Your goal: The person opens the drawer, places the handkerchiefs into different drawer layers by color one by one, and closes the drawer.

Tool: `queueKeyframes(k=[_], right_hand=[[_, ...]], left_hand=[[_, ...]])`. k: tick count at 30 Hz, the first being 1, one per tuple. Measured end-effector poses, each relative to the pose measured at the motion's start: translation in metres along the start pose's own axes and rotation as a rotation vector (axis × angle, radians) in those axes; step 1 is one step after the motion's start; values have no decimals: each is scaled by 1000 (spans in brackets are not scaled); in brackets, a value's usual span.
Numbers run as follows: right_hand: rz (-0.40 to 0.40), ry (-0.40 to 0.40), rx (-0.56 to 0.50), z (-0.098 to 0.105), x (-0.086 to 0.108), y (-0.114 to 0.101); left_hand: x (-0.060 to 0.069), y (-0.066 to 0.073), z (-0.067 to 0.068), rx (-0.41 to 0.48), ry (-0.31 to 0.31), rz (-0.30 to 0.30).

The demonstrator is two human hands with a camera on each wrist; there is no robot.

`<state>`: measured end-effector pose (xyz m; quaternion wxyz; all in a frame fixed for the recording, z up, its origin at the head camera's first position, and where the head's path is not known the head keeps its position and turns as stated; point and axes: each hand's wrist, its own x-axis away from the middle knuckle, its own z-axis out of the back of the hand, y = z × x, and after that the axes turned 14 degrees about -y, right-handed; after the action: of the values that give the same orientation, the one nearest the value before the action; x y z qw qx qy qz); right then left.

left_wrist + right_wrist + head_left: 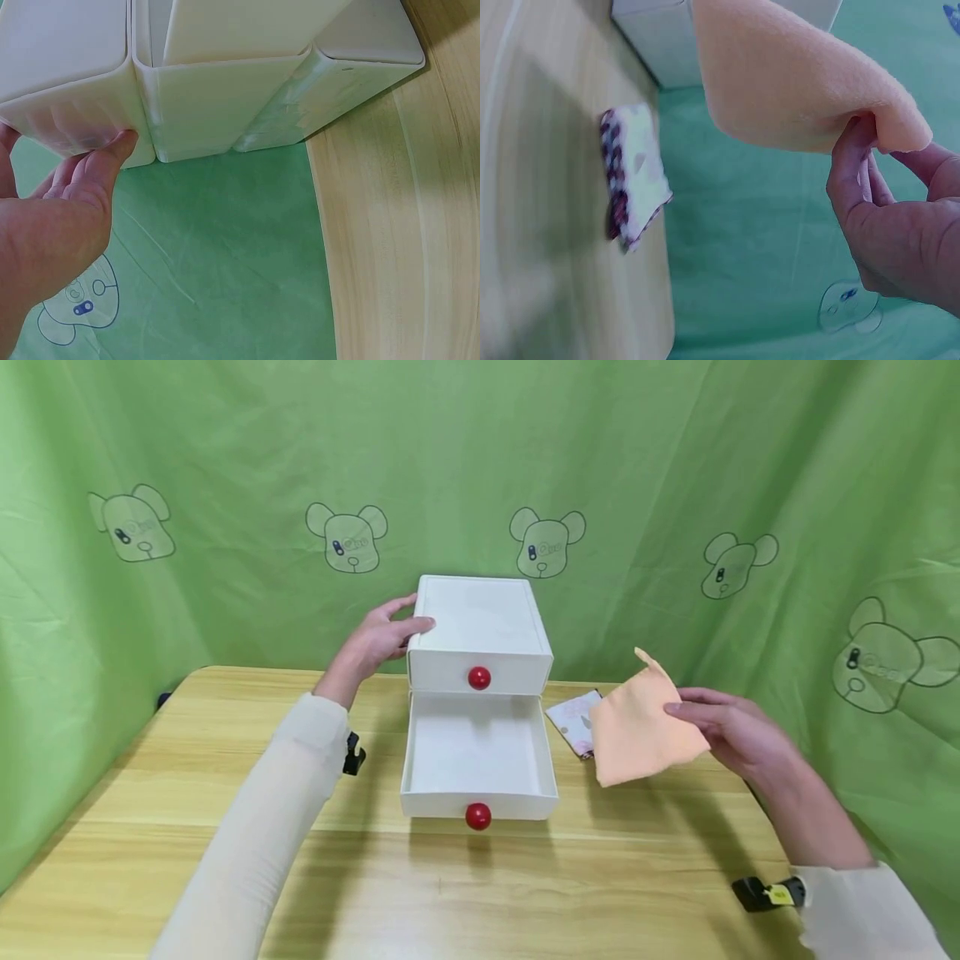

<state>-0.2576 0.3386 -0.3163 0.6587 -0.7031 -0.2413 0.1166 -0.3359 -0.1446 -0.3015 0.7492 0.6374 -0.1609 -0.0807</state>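
A white drawer unit [480, 610] with red knobs stands on the table, one drawer [480, 747] below its top one pulled out with its bare floor showing. My left hand [378, 639] grips the unit's upper left side, thumb over the top edge; in the left wrist view its fingertips touch the white wall. A peach cloth [641, 727] hangs in the air from my right hand [738, 731], pinched between thumb and fingers near one edge. Behind that cloth lies a folded patterned cloth [641, 169], flat on the table right of the unit and partly hidden in the head view.
The wooden table [480, 893] reaches back to a green curtain [450, 443] printed with bear heads. More curtain hangs close beside the right forearm. Black wrist straps [765, 893] sit at both forearms.
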Motion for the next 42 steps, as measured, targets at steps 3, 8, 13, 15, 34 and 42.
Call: queueKeyframes(k=[3, 8, 13, 15, 34, 42], right_hand=[[23, -11, -9, -14, -2, -8], [45, 0, -52, -36, -6, -21], [59, 3, -81, -55, -11, -32], [63, 5, -87, -63, -14, -35], [35, -56, -49, -123, -34, -50], [5, -60, -22, -138, -43, -43]], left_hand=[[1, 1, 0, -10, 1, 0], [1, 0, -1, -12, 0, -1], [-1, -1, 0, -10, 0, -2], [-1, -1, 0, -7, 0, -3], [0, 0, 0, -3, 1, -6], [0, -1, 0, -8, 3, -5]])
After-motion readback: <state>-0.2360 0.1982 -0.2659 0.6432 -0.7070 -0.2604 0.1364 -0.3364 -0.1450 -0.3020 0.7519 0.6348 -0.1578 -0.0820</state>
